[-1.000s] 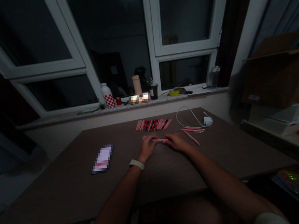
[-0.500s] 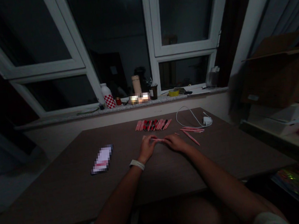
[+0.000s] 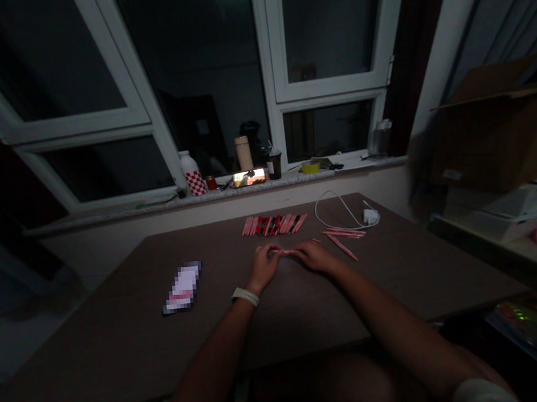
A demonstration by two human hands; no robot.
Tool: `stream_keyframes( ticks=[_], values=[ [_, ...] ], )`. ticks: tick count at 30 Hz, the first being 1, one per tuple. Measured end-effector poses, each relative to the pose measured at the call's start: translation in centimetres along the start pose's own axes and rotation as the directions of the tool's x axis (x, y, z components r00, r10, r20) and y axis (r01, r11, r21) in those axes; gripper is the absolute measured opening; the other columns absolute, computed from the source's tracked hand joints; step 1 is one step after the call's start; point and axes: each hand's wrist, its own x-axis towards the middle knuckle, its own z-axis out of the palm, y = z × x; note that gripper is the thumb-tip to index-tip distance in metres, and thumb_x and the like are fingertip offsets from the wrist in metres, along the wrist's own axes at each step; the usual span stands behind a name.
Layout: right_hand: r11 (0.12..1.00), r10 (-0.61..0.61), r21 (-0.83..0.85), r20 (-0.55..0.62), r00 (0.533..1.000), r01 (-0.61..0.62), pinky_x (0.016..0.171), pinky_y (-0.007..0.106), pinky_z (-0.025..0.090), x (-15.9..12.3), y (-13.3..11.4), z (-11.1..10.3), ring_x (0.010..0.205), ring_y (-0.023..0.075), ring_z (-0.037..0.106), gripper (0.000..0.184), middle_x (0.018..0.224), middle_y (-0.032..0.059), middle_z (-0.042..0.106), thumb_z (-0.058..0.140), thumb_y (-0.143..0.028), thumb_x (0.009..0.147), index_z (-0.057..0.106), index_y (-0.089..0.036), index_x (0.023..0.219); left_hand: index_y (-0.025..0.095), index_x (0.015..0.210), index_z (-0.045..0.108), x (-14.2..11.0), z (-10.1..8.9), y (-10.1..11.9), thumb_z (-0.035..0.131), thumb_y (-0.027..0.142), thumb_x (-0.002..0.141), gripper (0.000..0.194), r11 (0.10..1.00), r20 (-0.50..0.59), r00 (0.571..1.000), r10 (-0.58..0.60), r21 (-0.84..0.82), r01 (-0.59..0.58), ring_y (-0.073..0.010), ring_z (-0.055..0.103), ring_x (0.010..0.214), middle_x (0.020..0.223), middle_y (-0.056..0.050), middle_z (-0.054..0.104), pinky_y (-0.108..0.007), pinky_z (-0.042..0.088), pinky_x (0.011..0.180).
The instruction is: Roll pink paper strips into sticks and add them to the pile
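Observation:
My left hand (image 3: 264,267) and my right hand (image 3: 314,256) rest close together on the dark brown table (image 3: 101,319), both pinching the ends of a thin pink stick (image 3: 282,250). Just beyond them lies a tight row of pink and red sticks (image 3: 274,225). To the right of my right hand, several loose pink sticks (image 3: 344,234) lie apart from the row. A white band (image 3: 245,297) circles my left wrist.
A white cable and charger (image 3: 369,216) lie at the table's far right. A pixelated flat packet (image 3: 182,288) lies on the left. Bottles and cups stand on the windowsill (image 3: 294,178) behind the table. Cardboard boxes (image 3: 491,140) stand at the right.
My hands still hold the pink stick in about the same place. The whole scene has shifted slightly, as my head moved a little.

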Motion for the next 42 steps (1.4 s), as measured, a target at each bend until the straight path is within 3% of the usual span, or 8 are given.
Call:
stream_keyframes(
  ticks=[4,8,14,20,24,31,38,42],
  values=[
    [0.997,0.027,0.068,-0.041,0.999,-0.025,0.072,0.025,0.042,-0.02,-0.19,-0.01,0.083,0.0181,0.063,0.029,0.095,0.0087,0.071,0.048,-0.036,0.094,0.068,-0.016,0.1,0.019,0.096,0.064,-0.02,0.05,0.11,0.06,0.034,0.084,0.02,0.999,-0.02,0.999,-0.033,-0.014,0.033,-0.0183,0.058,0.087,0.093,-0.004,0.067,-0.03,0.045,0.077],
    [0.998,0.044,0.043,-0.059,0.997,-0.041,0.066,0.024,0.039,-0.11,-0.25,-0.05,0.075,0.0167,0.061,0.025,0.087,0.0074,0.07,0.051,-0.035,0.092,0.067,-0.015,0.095,0.018,0.089,0.066,-0.03,0.17,-0.22,0.054,0.039,0.087,0.025,0.996,-0.007,0.996,-0.09,0.028,0.09,-0.0192,0.059,0.082,0.082,-0.005,0.067,-0.031,0.045,0.075],
    [0.999,0.034,0.019,-0.038,0.999,-0.034,0.069,0.024,0.039,-0.08,-0.38,-0.21,0.079,0.0172,0.061,0.026,0.089,0.0086,0.07,0.046,-0.031,0.095,0.067,-0.015,0.095,0.019,0.098,0.063,-0.12,0.1,0.08,0.061,0.034,0.083,0.022,1.0,0.008,1.0,-0.029,-0.006,0.029,-0.018,0.058,0.086,0.095,-0.005,0.066,-0.03,0.046,0.077],
    [0.999,0.009,0.042,-0.038,0.999,-0.008,0.068,0.024,0.039,-0.17,-0.48,-0.25,0.078,0.0172,0.062,0.024,0.089,0.008,0.07,0.048,-0.03,0.094,0.066,-0.015,0.093,0.018,0.086,0.065,-0.01,0.36,-0.26,0.056,0.036,0.086,0.021,0.998,0.012,0.998,-0.06,0.0,0.06,-0.0185,0.058,0.082,0.083,-0.004,0.066,-0.031,0.046,0.075],
    [0.998,0.007,0.058,-0.036,0.999,-0.005,0.069,0.025,0.04,-0.17,-0.53,-0.24,0.079,0.0173,0.061,0.025,0.09,0.0086,0.07,0.047,-0.03,0.094,0.066,-0.014,0.093,0.019,0.09,0.064,-0.01,0.37,-0.17,0.058,0.034,0.084,0.017,1.0,0.008,1.0,-0.025,-0.015,0.025,-0.0182,0.059,0.085,0.087,-0.004,0.067,-0.03,0.046,0.076],
    [0.999,0.021,0.045,-0.046,0.999,-0.019,0.064,0.023,0.038,-0.15,-0.62,-0.43,0.071,0.0156,0.059,0.027,0.082,0.0063,0.068,0.052,-0.038,0.092,0.066,-0.015,0.091,0.018,0.085,0.066,0.01,0.37,-0.32,0.057,0.035,0.085,0.02,0.997,0.003,0.997,-0.071,-0.003,0.071,-0.0177,0.06,0.079,0.08,-0.004,0.067,-0.029,0.046,0.072],
    [0.997,-0.013,0.071,-0.028,1.0,0.015,0.07,0.024,0.039,-0.06,-0.27,-0.09,0.079,0.017,0.061,0.026,0.089,0.0077,0.07,0.046,-0.031,0.095,0.067,-0.015,0.092,0.018,0.086,0.065,0.04,0.3,-0.31,0.058,0.031,0.084,0.015,0.998,0.004,0.999,-0.047,-0.047,0.047,-0.0173,0.06,0.083,0.084,-0.004,0.066,-0.029,0.047,0.075],
    [0.997,0.022,0.072,-0.047,0.999,-0.019,0.064,0.023,0.038,-0.17,-0.38,-0.2,0.072,0.0158,0.059,0.027,0.083,0.0059,0.069,0.051,-0.038,0.092,0.066,-0.015,0.091,0.018,0.087,0.065,0.05,0.17,-0.06,0.058,0.032,0.085,0.016,0.998,-0.004,0.999,-0.043,-0.042,0.043,-0.0173,0.06,0.083,0.085,-0.004,0.066,-0.029,0.047,0.076]
  ],
)
